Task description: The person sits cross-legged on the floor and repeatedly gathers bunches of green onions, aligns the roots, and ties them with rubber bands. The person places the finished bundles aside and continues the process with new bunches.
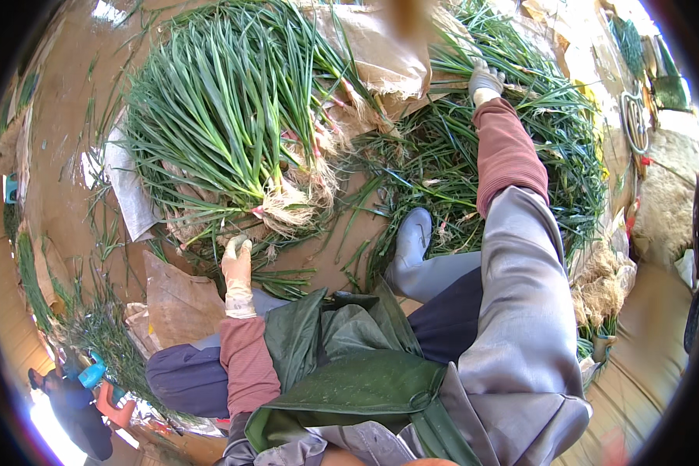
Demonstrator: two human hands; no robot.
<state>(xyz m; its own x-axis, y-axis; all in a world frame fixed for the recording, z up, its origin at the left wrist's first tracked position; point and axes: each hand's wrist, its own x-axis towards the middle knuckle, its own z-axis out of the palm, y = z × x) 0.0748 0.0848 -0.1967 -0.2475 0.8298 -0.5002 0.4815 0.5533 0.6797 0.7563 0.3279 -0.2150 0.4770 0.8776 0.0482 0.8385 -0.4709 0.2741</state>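
A large heap of green garlic or onion plants (227,110) lies before me, with long leaves, pinkish bases and pale roots. My left hand (236,272), in a light glove, is just below this heap's near edge. Its fingers are bent, and I cannot tell whether anything is between them. Far out to the right, my right hand (486,80), in a greyish glove, touches the leaves of another bunch of plants (536,64). Leaves partly cover its fingers, so its grip is unclear. Loose leaves and plants (442,151) lie tangled below that arm.
Brown woven sacking (378,46) lies between the heaps, with another piece (180,303) at my left. My grey rubber boot (413,239) stands among leaves. Root bundles (600,285) stand at the right. A person (76,413) and an orange plastic stool (113,405) are at lower left.
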